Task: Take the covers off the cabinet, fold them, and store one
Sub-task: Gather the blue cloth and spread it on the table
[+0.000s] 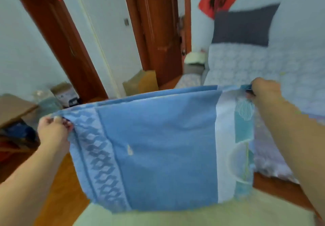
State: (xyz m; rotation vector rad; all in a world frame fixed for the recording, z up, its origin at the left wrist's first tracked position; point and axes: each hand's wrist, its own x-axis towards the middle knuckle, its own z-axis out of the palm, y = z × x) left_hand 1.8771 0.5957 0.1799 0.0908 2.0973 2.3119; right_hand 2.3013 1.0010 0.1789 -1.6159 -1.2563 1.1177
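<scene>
Your left hand (pixel 52 129) and right hand (pixel 263 89) each pinch a top corner of the blue patterned fabric cover (pixel 158 143) — it hangs taut in front of you, long edge running hand to hand, so the next fold likely brings the corners together.

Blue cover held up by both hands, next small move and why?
Probably bring the left hand across to the right hand, halving the blue patterned fabric cover: each hand pinches a top corner and it hangs taut, already doubled.
</scene>
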